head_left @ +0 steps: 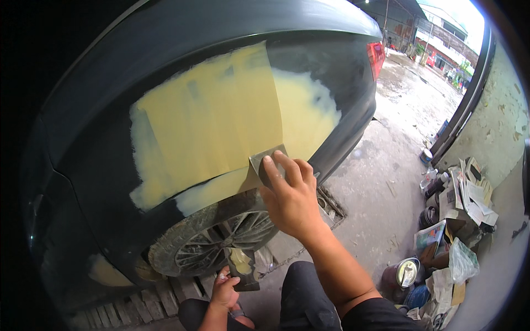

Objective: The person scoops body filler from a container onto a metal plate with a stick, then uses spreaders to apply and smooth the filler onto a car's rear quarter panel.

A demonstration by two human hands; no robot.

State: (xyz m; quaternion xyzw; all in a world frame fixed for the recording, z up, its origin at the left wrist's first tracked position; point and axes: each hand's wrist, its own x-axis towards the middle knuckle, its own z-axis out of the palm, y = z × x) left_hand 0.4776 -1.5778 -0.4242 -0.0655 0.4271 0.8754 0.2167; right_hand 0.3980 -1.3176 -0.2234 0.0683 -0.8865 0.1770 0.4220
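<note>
My right hand (292, 193) grips a flat grey putty spreader (267, 158), its edge against the car's rear side panel (314, 52) just above the wheel arch. Pale yellow body filler (215, 116) covers a broad patch of the dark panel, smooth in the middle and ragged at its rims. Low in front of the wheel, my left hand (223, 289) holds a dark mixing board (247, 280) by its edge. A dab of yellow filler (240, 261) lies on that board. My right fingers partly hide the spreader.
The dusty wheel (226, 243) sits below the patch, and a red tail light (376, 58) marks the car's rear corner. Along the right wall lie a paint can (402, 274), papers (476, 196), bottles (436, 183) and a clear plastic bag (464, 260).
</note>
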